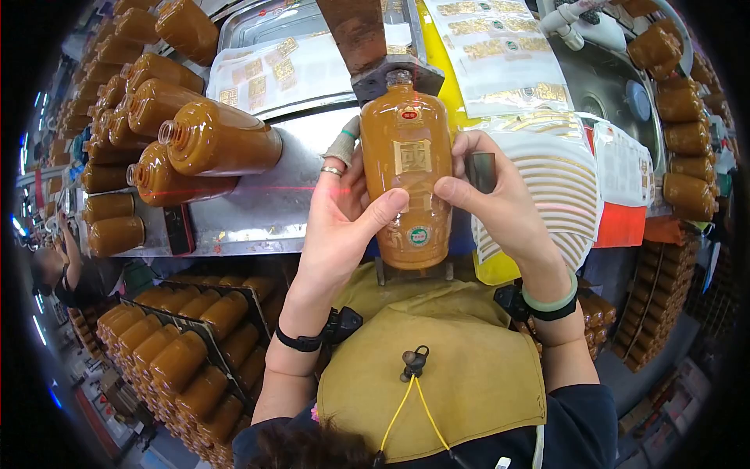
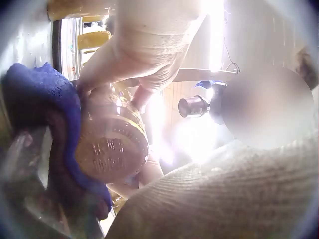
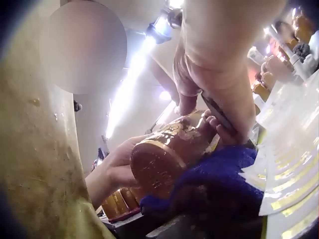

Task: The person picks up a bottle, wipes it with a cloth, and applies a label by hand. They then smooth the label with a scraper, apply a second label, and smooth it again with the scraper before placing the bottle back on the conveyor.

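Observation:
A glossy amber-brown bottle (image 1: 394, 168) lies with its neck toward a metal bracket (image 1: 398, 74) and its base toward the person. On its front are a gold square character decal (image 1: 412, 157), a small red emblem and a round green mark (image 1: 419, 235). My left hand (image 1: 340, 211) grips the bottle's left side, thumb on the front face, a grey finger cover on one finger. My right hand (image 1: 508, 211) holds a dark flat scraper (image 1: 481, 172) between palm and fingers, its thumb touching the bottle beside the decal. Blue cloth (image 3: 219, 174) lies under the bottle.
More amber bottles (image 1: 223, 141) lie at the left of the metal table (image 1: 258, 223), near a dark phone-like object (image 1: 179, 230). Decal sheets (image 1: 508, 62) and fanned strips (image 1: 539, 184) cover the right. A sink (image 1: 601, 86) stands far right; racks of bottles (image 1: 176, 352) stand below.

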